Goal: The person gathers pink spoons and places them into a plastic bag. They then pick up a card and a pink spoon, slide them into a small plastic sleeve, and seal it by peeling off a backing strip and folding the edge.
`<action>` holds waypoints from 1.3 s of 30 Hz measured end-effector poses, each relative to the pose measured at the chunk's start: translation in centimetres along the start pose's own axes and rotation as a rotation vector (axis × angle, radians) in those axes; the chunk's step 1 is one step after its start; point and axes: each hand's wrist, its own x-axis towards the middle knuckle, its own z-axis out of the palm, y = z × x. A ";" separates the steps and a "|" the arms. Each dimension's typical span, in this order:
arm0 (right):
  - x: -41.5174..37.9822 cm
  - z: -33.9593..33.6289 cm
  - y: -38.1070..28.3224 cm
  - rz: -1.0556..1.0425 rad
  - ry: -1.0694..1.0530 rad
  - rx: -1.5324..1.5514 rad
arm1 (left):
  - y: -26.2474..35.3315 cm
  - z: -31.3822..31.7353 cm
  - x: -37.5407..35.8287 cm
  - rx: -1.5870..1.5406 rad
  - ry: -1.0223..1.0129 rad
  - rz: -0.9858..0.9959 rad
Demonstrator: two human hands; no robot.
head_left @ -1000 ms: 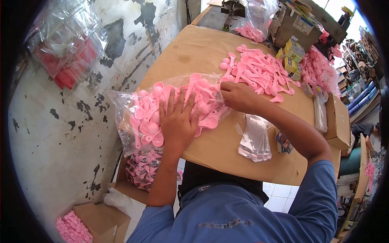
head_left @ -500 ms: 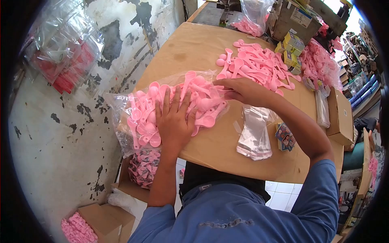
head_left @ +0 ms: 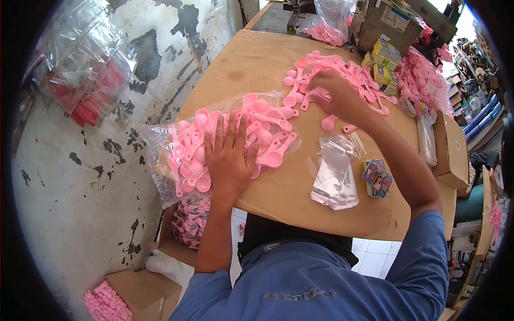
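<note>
My left hand [head_left: 231, 160] lies flat with its fingers spread on a clear plastic bag [head_left: 160, 176] of pink spoons [head_left: 195, 168] at the table's left. Above the loose pile of pink spoons [head_left: 369, 80] is my right hand [head_left: 337, 93]; motion blurs its fingers, and whatever it may hold cannot be made out. Two single spoons [head_left: 329, 123] lie just below that hand. Clear flat plastic sleeves [head_left: 335, 176] rest near the table's front, beside a small stack of printed cards [head_left: 378, 177].
Yellow boxes [head_left: 386, 54] and a bag of pink spoons [head_left: 423, 77] stand at the back right, above a cardboard box [head_left: 451, 152]. Plastic bags hang on the left wall. Below the table's left edge is a carton [head_left: 190, 222] of packed spoons. Another person is partly visible at far right.
My right hand has moved from the bag's right edge up and right to the loose pile. Single spoons now show below it. My left hand has stayed on the bag.
</note>
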 end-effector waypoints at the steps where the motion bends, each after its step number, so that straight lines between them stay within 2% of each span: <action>1: 0.3 0.7 -1.4 0.125 -0.236 0.192 | 0.0 0.0 0.0 0.002 -0.003 0.000; 3: 0.0 4.2 -2.5 -0.035 -0.168 0.234 | 0.1 0.0 0.0 0.002 -0.005 0.002; 6: 0.4 7.4 -3.3 -0.156 -0.046 0.011 | 0.1 0.0 -0.1 0.001 0.000 0.004; 10: 2.5 8.0 -3.5 -0.180 -0.196 -0.134 | 0.0 0.1 -0.1 -0.005 0.008 -0.003; 13: 2.4 7.6 -4.7 -0.089 -0.225 -0.100 | 0.0 0.1 -0.1 -0.024 0.008 -0.016; 19: 1.4 8.3 -4.2 0.024 -0.095 -0.016 | 0.0 0.0 -0.1 -0.041 0.015 -0.022; 22: 1.3 8.0 -3.1 -0.008 -0.024 0.035 | 0.0 0.0 -0.1 -0.050 0.036 -0.016; 25: 0.9 6.2 -3.2 0.071 -0.049 0.028 | 0.0 -0.1 -0.1 -0.058 0.031 -0.022; 28: 0.6 3.2 -3.4 0.165 -0.136 0.209 | -0.1 -0.1 -0.1 -0.068 0.028 -0.025; 34: -0.1 -0.5 2.9 0.217 -0.068 0.192 | -0.1 0.1 -0.1 -0.068 0.044 -0.020; 37: 0.3 -4.2 4.0 0.568 -0.118 0.320 | 0.0 0.1 0.0 -0.071 0.051 -0.020; 39: 0.5 -4.0 6.0 0.536 0.071 0.128 | 0.0 0.1 -0.1 -0.073 0.049 -0.022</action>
